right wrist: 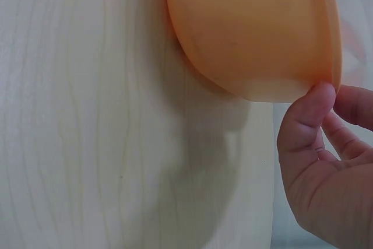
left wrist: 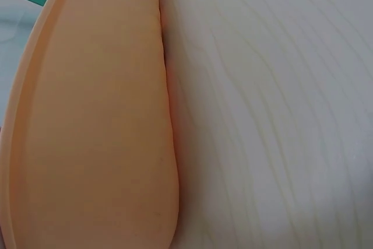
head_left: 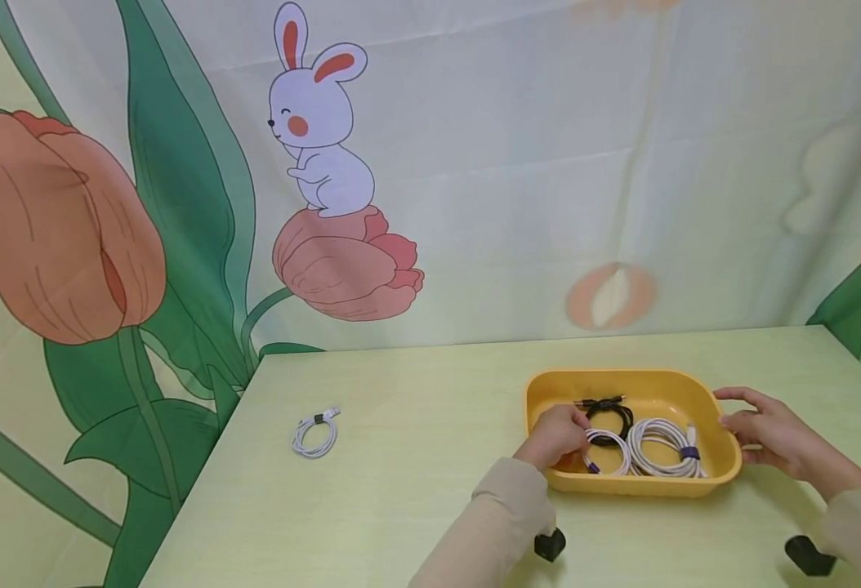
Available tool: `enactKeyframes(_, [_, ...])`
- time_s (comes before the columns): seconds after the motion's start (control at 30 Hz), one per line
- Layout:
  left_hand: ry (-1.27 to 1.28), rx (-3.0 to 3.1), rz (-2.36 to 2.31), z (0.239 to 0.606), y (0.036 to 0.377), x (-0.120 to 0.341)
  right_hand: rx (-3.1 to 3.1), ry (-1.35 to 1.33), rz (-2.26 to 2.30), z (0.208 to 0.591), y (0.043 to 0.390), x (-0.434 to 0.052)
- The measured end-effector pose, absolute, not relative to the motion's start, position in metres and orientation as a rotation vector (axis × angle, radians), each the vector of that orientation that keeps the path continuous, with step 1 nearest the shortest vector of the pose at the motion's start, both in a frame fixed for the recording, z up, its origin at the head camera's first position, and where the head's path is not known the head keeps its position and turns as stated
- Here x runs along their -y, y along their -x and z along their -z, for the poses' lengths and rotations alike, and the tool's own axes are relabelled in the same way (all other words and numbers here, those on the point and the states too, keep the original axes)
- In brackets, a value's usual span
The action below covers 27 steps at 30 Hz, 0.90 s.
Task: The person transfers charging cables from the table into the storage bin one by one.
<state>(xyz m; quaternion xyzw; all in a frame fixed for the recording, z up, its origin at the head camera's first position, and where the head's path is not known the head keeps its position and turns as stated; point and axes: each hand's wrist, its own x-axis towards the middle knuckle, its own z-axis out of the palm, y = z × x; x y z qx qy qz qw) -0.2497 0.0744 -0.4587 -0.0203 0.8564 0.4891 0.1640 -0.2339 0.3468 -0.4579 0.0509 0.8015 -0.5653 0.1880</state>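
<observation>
Inside the yellow tray (head_left: 541, 392), a white cable (head_left: 607, 451) touches the left hand (head_left: 557, 436).

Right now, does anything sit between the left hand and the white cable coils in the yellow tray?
Nothing visible does. The left hand reaches over the yellow tray's near-left rim and already touches the small white coil. The black cable lies behind it, the larger white coil beside it.
</observation>
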Motion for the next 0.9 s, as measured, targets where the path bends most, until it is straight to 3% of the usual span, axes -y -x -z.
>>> enactKeyframes(0.9, [-0.017, -2.475, -1.377, 0.4572, 0.2522, -0.0735, -2.241, -0.148, 1.583, 0.4534, 0.2358, -0.3472])
